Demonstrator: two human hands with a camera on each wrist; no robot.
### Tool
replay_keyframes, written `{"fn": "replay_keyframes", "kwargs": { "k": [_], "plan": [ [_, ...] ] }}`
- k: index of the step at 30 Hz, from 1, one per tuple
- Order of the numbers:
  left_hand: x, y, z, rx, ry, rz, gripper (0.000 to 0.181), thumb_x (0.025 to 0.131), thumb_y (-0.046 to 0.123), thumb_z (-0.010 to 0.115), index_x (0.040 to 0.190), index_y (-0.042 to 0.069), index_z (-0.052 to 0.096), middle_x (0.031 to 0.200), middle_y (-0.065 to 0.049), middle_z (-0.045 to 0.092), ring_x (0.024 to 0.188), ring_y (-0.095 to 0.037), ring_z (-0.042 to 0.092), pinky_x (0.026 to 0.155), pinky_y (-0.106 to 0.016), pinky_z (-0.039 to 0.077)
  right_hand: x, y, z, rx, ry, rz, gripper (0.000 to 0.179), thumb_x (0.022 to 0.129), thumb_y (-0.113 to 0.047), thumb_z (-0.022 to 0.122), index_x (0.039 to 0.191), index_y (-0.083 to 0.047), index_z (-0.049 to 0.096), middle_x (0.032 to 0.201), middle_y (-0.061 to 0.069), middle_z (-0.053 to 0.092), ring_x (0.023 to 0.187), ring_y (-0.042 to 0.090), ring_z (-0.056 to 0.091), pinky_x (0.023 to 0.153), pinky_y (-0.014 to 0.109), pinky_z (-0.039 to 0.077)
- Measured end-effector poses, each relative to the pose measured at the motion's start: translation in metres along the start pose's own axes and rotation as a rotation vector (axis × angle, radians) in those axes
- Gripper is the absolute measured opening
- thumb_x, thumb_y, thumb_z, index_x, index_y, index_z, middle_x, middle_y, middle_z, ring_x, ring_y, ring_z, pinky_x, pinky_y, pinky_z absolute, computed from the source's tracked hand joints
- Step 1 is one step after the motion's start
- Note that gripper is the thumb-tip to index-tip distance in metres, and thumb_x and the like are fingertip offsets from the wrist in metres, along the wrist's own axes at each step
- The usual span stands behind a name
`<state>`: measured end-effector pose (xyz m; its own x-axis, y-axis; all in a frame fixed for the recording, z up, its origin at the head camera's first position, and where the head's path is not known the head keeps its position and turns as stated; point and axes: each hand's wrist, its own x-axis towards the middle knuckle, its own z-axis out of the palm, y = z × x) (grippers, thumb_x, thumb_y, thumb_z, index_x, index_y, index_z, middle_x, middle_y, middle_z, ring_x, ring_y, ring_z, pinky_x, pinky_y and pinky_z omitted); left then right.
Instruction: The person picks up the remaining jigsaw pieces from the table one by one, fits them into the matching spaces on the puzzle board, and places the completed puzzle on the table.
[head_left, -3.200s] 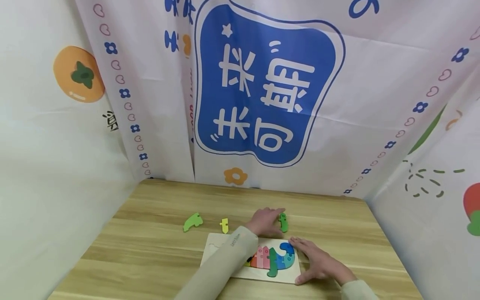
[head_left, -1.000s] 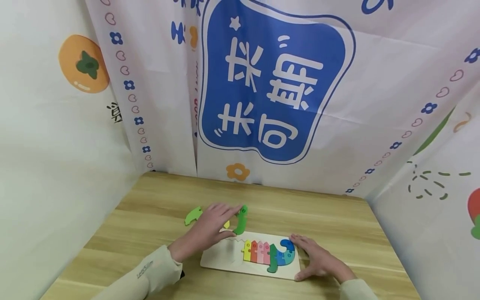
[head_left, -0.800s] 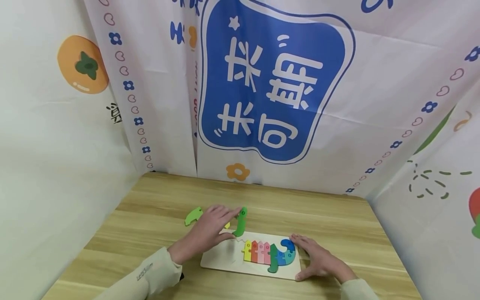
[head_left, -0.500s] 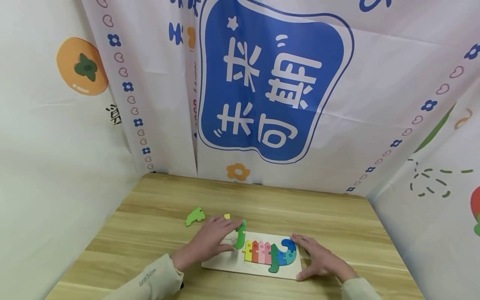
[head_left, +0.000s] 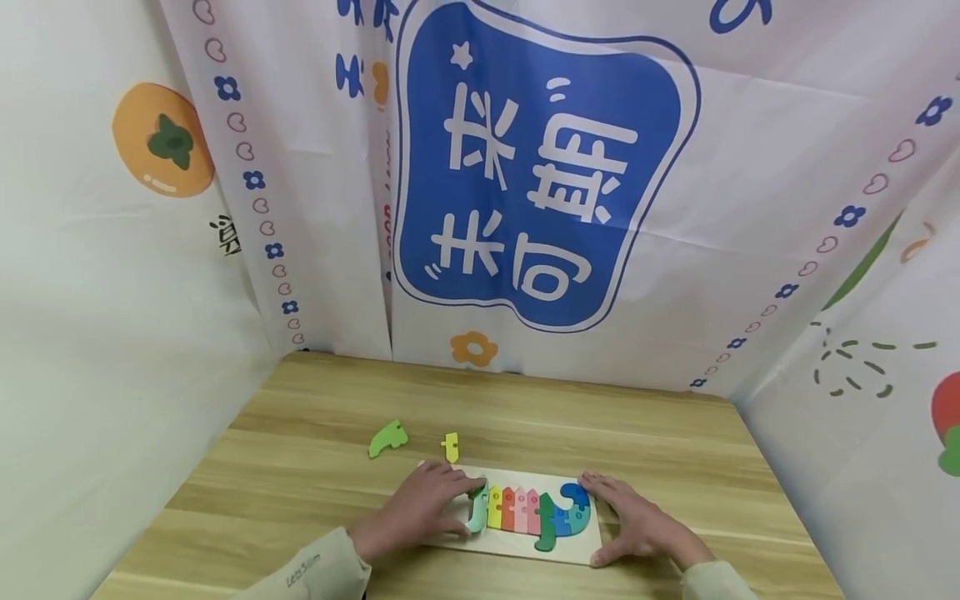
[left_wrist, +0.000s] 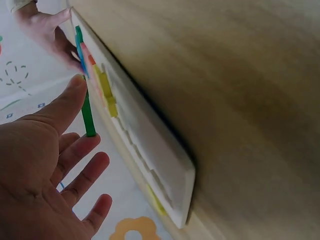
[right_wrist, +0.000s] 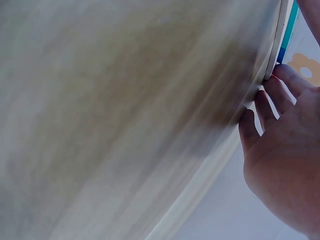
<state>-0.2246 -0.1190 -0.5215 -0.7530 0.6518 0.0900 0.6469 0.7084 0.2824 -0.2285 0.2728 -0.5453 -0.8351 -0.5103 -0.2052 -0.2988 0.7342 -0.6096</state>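
Observation:
A pale wooden puzzle board (head_left: 512,546) lies flat on the table, with several coloured pieces fitted in its right part. My left hand (head_left: 420,510) pinches a green puzzle piece (head_left: 477,512) between thumb and fingertip, over the board, just left of the fitted yellow piece (head_left: 495,508). In the left wrist view the green piece (left_wrist: 88,117) stands edge-on between the fingers; whether it touches the board I cannot tell. My right hand (head_left: 637,521) rests against the board's right end, fingers spread, thumb at the near corner and fingertips at the far one.
Behind the board lie a loose yellow piece (head_left: 451,447) and a light green piece (head_left: 387,438). The wooden table (head_left: 322,450) is closed in at the back and sides by a printed white cloth (head_left: 330,275).
My left hand picked up the green piece from behind the board, carried it left, and lowered it nearer to me over the board beside the yellow piece. The right hand stayed at the board's end.

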Motion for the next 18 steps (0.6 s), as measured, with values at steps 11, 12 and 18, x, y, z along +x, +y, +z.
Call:
{"fn": "replay_keyframes", "kwargs": {
  "k": [11,12,18],
  "plan": [
    [-0.005,-0.007,0.009,-0.037,-0.011,0.009,0.069,0.083,0.051,0.082,0.143,0.025,0.062,0.128,0.01,0.071,0.119,-0.017,0.063,0.106,-0.05,0.047,-0.001,-0.005,0.002,0.011,0.011,0.005,0.117,0.067,-0.046,0.096,0.161,-0.01,0.036,0.168,0.021,0.03,0.151,0.055,0.025,0.113,0.078,0.027],
    [-0.004,-0.008,0.009,-0.036,-0.011,0.011,0.069,0.083,0.051,0.082,0.144,0.025,0.062,0.128,0.01,0.071,0.119,-0.017,0.063,0.106,-0.05,0.047,-0.001,-0.005,0.001,0.011,0.012,0.007,0.117,0.067,-0.046,0.096,0.161,-0.01,0.036,0.168,0.021,0.03,0.151,0.054,0.025,0.113,0.078,0.027],
    [0.0,-0.005,0.012,-0.019,-0.031,0.003,0.07,0.083,0.05,0.081,0.145,0.025,0.061,0.131,0.008,0.071,0.122,-0.018,0.063,0.11,-0.05,0.046,-0.002,-0.003,0.0,0.001,0.012,0.009,0.117,0.067,-0.047,0.095,0.162,-0.011,0.036,0.168,0.02,0.03,0.151,0.054,0.025,0.112,0.078,0.028]
  ]
}}
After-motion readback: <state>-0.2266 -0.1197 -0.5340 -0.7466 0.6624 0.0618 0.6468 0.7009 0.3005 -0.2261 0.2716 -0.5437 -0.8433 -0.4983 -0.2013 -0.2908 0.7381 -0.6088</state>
